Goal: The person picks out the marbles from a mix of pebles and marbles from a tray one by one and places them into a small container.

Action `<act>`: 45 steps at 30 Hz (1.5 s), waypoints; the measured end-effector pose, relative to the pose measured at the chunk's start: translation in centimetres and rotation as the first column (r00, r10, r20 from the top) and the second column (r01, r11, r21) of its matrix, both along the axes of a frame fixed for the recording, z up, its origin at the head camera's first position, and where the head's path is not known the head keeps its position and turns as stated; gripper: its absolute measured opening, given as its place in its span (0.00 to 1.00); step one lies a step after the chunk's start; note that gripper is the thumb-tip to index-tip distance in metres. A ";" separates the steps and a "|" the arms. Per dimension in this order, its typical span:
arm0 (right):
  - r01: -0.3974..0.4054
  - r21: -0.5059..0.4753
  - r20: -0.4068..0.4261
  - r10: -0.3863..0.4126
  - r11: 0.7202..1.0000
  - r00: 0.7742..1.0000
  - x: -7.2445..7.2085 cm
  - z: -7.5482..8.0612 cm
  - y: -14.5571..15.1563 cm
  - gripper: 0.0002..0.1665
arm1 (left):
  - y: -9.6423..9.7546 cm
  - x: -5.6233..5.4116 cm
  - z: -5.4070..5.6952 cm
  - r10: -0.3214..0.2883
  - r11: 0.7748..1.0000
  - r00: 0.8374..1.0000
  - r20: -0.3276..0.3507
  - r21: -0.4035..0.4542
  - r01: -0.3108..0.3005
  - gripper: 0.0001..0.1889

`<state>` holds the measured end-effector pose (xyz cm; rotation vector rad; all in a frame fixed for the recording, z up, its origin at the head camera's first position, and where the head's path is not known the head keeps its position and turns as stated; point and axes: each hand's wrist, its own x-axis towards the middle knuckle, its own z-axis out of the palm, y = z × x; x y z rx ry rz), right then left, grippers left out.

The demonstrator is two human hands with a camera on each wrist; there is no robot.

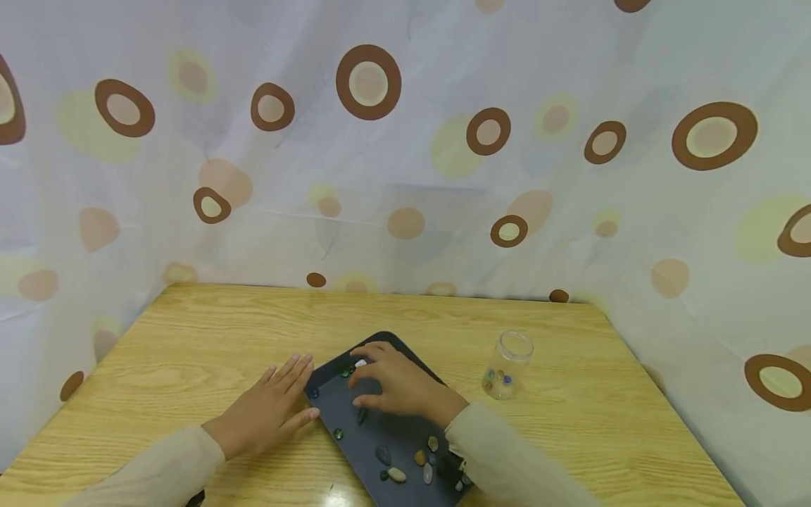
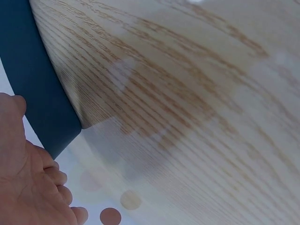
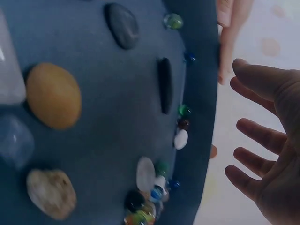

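Note:
A dark grey tray (image 1: 399, 433) lies slantwise on the table, holding several stones and glass marbles. My left hand (image 1: 269, 408) rests at the tray's left rim, its fingers straight and close together; the left wrist view shows it beside the tray wall (image 2: 37, 70). Over the tray's far part hovers my right hand (image 1: 399, 384), fingers spread and slightly bent, with nothing between them. Near its fingertips are a white stone (image 1: 360, 363) and a green marble (image 1: 346, 373). A slim black stone (image 3: 165, 86) lies below the thumb. Another green marble (image 1: 338, 434) sits along the left wall.
Right of the tray stands a see-through jar (image 1: 508, 366) with several marbles at its bottom. Toward the tray's near end lie a tan stone (image 1: 420, 458), a cream stone (image 1: 397, 474) and a grey stone (image 1: 383, 455). A patterned curtain (image 1: 405, 155) hangs behind the wooden table (image 1: 222, 331).

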<state>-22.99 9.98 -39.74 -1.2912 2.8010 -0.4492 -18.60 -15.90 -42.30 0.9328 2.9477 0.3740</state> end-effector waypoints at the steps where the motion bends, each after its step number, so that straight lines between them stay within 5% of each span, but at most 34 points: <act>1: -0.003 0.025 -0.005 0.004 1.000 1.000 0.0 -0.3 -0.3 0.15 | 0.0 0.0 0.0 0.000 1.000 1.000 -0.003 -0.002 0.000 0.41; 18: -0.061 0.175 0.011 0.060 0.983 0.998 0.4 -2.3 -2.9 0.14 | -0.1 -0.2 -0.5 0.002 1.000 1.000 -0.017 -0.002 -0.002 0.41; 45: -0.110 0.195 0.039 0.104 0.975 0.994 1.2 -2.8 -3.6 0.06 | -0.2 0.0 -0.2 -0.005 1.000 1.000 0.016 0.008 0.005 0.41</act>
